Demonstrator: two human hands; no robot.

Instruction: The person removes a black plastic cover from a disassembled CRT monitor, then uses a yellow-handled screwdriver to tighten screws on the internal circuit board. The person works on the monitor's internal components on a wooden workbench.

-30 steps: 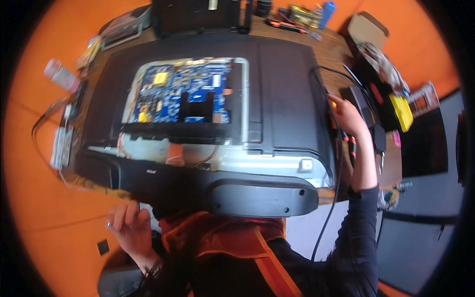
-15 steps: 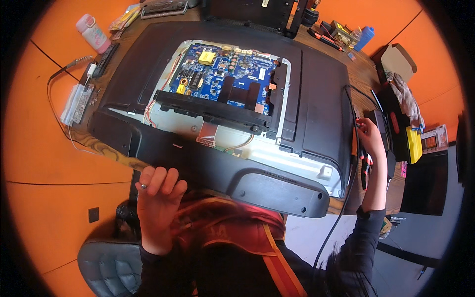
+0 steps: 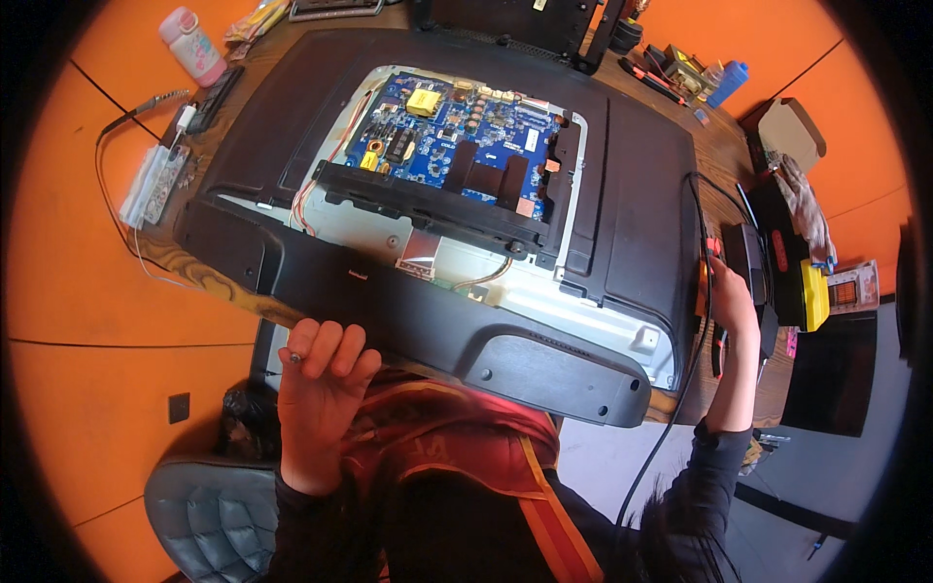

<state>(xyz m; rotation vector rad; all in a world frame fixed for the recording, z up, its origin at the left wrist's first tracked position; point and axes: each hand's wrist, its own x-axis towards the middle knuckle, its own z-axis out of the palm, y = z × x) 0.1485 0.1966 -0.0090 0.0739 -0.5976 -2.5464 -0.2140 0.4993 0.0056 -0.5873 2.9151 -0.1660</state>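
Observation:
A flat-panel TV point(image 3: 641, 194) lies back up on the table, its rear cover opened over a blue circuit board point(image 3: 486, 136). Off its near left edge, my left hand point(image 3: 326, 374) is raised with curled fingers. A small round metal tip point(image 3: 294, 358) pokes out of that grip; the rest of the piece is hidden in the palm. To the right of the TV, my right hand point(image 3: 733, 299) reaches down among tools, fingers closed at a red-and-black tool handle point(image 3: 714, 247). The hand partly covers this tool, and its kind does not show.
A black cable point(image 3: 692, 340) runs down the TV's right side. Beyond my right hand are a black box point(image 3: 785, 228), work gloves point(image 3: 803, 209) and an open carton point(image 3: 792, 131). A pink bottle point(image 3: 194, 49) and a power strip point(image 3: 167, 185) are at the left.
My right hand has drawn slightly toward me, and the red-and-black handle shows more at its fingertips. The left hand keeps its grip. The whole view has shifted slightly.

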